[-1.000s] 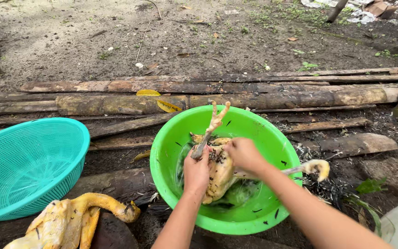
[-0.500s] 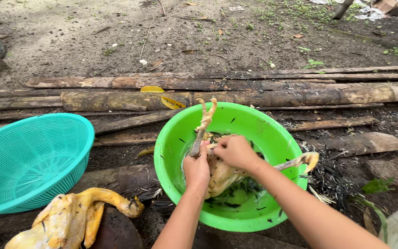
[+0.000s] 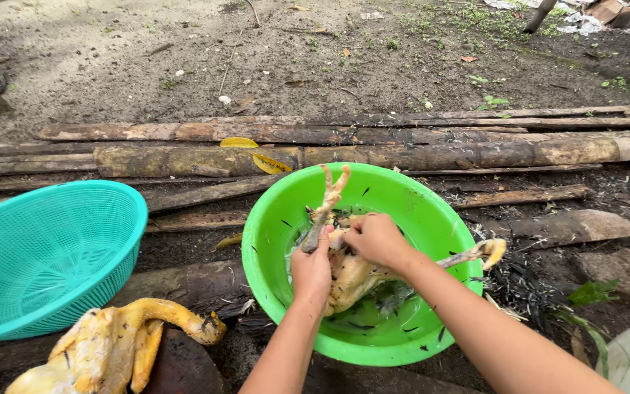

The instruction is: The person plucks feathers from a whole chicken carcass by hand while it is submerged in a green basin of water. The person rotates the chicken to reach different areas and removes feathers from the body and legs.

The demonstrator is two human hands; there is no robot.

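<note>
Hands [image 3: 344, 255] over green basin [image 3: 432, 211], muddy ground [image 3: 147, 58], weathered logs [image 3: 402, 155]

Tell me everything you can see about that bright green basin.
The green basin is a round, wide, shallow bowl of glossy plastic, sitting upright on dark ground before some logs. It holds shallow water with dark feathers stuck to its inner wall. A plucked chicken lies inside, one foot raised and the other resting over the right rim. The left hand and right hand grip the bird inside it.
</note>
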